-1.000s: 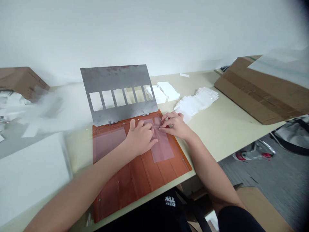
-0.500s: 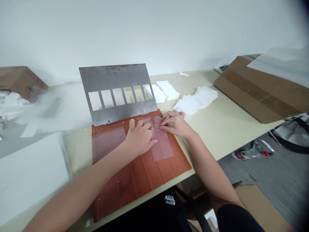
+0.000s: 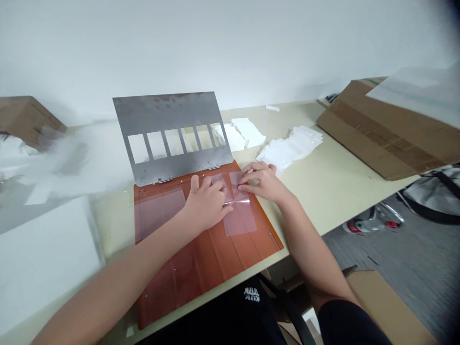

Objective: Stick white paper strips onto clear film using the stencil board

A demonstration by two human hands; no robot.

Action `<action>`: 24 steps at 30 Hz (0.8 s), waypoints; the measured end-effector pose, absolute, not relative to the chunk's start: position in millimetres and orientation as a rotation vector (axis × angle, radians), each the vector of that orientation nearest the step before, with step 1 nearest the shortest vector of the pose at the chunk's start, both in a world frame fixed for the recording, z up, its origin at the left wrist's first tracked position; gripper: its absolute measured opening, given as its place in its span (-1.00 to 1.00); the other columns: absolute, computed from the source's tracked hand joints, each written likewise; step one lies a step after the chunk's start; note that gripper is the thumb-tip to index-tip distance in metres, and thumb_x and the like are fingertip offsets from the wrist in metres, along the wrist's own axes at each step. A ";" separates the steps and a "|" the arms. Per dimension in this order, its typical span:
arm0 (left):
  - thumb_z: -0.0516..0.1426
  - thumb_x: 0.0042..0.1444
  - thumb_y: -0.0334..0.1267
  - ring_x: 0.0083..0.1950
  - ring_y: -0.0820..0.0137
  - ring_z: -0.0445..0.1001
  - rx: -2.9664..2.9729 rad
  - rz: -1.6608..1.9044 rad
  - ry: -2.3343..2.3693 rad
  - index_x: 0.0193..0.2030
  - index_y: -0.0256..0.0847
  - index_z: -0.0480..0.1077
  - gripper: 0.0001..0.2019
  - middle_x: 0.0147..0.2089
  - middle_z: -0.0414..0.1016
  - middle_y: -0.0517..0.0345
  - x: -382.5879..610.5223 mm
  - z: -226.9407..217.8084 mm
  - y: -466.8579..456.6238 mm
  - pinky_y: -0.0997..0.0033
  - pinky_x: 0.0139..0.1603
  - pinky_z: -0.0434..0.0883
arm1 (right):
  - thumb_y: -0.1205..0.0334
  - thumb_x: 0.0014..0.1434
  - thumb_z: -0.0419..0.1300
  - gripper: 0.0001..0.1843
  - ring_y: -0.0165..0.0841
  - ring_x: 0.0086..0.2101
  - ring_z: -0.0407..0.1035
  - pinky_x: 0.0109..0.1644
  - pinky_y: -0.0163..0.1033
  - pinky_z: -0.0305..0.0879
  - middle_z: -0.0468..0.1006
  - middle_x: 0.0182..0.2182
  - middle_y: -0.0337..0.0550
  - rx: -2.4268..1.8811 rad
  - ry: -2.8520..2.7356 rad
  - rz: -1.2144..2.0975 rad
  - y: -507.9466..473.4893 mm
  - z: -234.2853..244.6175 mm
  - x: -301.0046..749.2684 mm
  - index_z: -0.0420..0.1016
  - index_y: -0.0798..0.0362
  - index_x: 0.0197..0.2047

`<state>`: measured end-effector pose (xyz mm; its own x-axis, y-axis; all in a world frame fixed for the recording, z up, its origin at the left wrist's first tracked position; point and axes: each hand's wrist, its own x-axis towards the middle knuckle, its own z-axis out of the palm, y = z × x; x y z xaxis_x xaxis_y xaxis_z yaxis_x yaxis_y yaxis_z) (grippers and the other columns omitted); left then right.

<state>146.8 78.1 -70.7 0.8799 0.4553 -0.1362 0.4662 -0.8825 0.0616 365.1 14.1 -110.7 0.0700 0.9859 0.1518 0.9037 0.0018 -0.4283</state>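
Observation:
An orange-brown board (image 3: 201,258) lies on the table with a grey metal plate (image 3: 163,112) hinged to its far edge. The plate is tilted up and has a row of several rectangular cut-outs. On the board's right half is a clear plastic film (image 3: 241,220), creased and slightly lifted near the middle. My right hand (image 3: 263,181) pinches the film at its upper right between thumb and fingertips. My left hand (image 3: 206,201) has its fingers curled onto the film's left side; their tips are partly hidden. Another clear sheet (image 3: 158,211) lies flat on the board's left part.
White stacks (image 3: 247,132) and a fanned pile of thin white sheets (image 3: 291,146) lie behind the board. A large cardboard box (image 3: 391,134) stands at the right. A white slab (image 3: 46,258) and a cloudy plastic bag (image 3: 89,153) sit at the left.
Both hands stay nearly in place on the film. The crease between them now shows a brighter shine. The whole view has shifted slightly.

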 end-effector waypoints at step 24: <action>0.15 0.23 0.08 0.12 -0.02 0.30 2.950 -0.196 0.677 -0.01 -0.18 0.53 -0.60 0.10 0.49 -0.05 146.6 -70.8 81.1 -0.16 0.20 0.03 | -0.05 0.21 0.25 -0.78 -0.11 -0.04 0.32 0.04 0.09 0.00 0.52 -0.09 -0.13 -1.945 -1.838 0.281 10.9 -105.4 365.2 0.66 -0.16 -0.24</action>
<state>146.6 81.1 -70.8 0.8922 0.4261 -0.1494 0.4401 -0.8947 0.0765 365.2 10.9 -105.4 0.0926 0.9837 0.1540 0.8928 -0.0136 -0.4503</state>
